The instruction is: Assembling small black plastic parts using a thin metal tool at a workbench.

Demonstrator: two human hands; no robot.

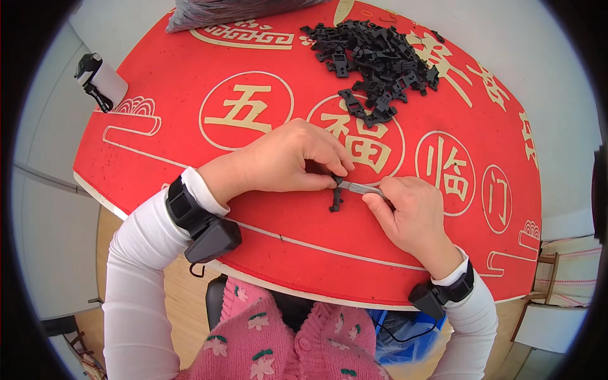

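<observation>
- The counter [190, 82] under its red cloth carries a big heap of black plastic clips [377, 57] at the far side, seemingly awaiting work.
- Left hand [285, 158], grip closed, pinches one black clip [335, 196] at the centre.
- Right hand [408, 206], grip closed, holds a slim metal tool [362, 187] against it.

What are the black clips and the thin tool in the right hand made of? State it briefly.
Black clips: probably moulded plastic, matte black with identical shapes. Thin tool in the right hand: likely metal, grey with a slight sheen, though too small to be sure.
</observation>
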